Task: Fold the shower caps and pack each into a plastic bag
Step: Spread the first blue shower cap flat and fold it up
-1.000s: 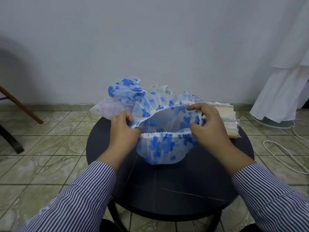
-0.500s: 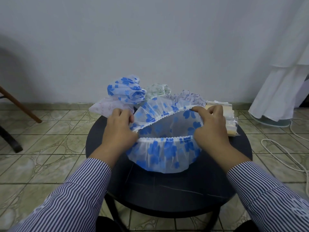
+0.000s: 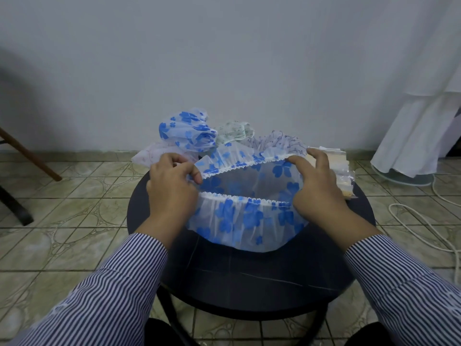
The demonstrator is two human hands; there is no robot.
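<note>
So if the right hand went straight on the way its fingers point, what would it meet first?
Probably the stack of plastic bags just beyond the right hand, which holds the blue-flowered shower cap; depth is unclear, so it may already touch them.

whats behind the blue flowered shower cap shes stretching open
Behind the stretched cap lie more crumpled caps: a blue-flowered one, a green-patterned one, a purple-sprigged one and a pale pink one. Their lower parts are hidden.

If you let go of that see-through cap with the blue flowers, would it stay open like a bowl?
Probably not. The translucent blue-flowered plastic shower cap looks thin and floppy: it sags in folds below the left hand and right hand stretching its rim. The gathered elastic edge would likely pull shut. It seems very light.
</note>
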